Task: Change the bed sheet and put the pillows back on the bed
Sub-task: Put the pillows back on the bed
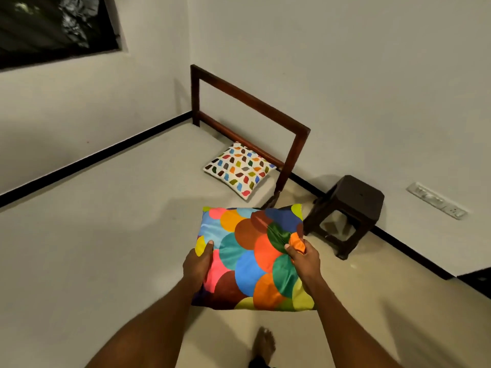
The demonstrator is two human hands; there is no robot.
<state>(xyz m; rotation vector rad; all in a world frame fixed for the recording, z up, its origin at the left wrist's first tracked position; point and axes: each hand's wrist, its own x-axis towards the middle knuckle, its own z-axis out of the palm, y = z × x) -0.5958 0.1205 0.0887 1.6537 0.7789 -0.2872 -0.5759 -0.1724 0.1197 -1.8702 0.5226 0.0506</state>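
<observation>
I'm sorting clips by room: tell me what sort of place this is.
Probably a bedroom: a pale-sheeted bed with a wooden end frame fills the view, a patterned pillow lies by that frame, and the left hand and right hand hold a second, circle-print pillow.

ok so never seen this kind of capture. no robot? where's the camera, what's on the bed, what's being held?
No robot here: the grip is a person's two bare hands. There is one picture, from a wide-angle camera worn on the head, looking forward and down.

The left hand and right hand hold a circle-print pillow by its side edges. The right hand bunches some of the cover fabric.

The bed has a plain, pale surface. A second pillow, with small coloured patches, lies on it by the wooden headboard.

A dark stool stands on the floor beside the bed. The person's bare foot shows at the bottom.
</observation>
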